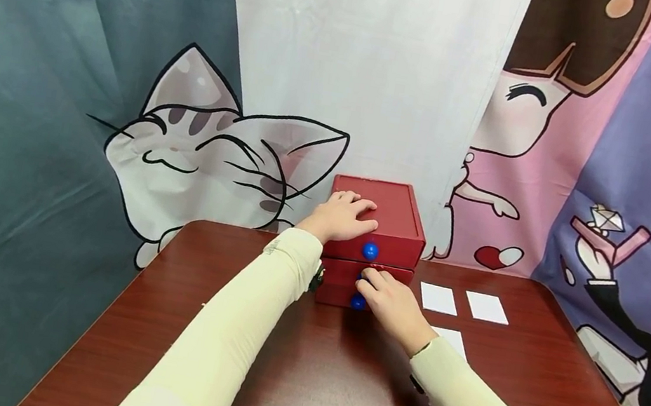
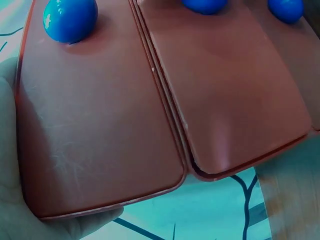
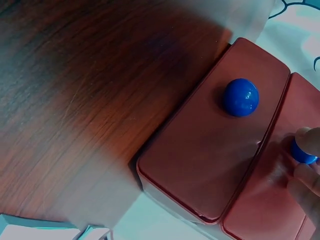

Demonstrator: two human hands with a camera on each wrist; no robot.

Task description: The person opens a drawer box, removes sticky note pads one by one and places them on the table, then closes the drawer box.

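A red drawer box point(image 1: 385, 205) stands at the back of the table, its three stacked drawer fronts each bearing a round blue knob. My left hand point(image 1: 342, 218) rests on the box's top left edge, fingers spread over the lid. The top knob point(image 1: 370, 251) sits just below it. With thumb and fingertips, my right hand point(image 1: 395, 306) pinches the middle knob point(image 3: 301, 152), which is partly covered by those fingers. Below the right fingers, the bottom knob point(image 1: 358, 302) is untouched. In the left wrist view the drawer fronts point(image 2: 100, 120) look close to flush.
Three white square cards lie right of the box: one card point(image 1: 438, 298) near it, another card point(image 1: 486, 307) farther right, and a third card point(image 1: 452, 340) partly behind my right wrist. A printed cartoon curtain point(image 1: 355, 58) hangs behind the brown table point(image 1: 297, 383).
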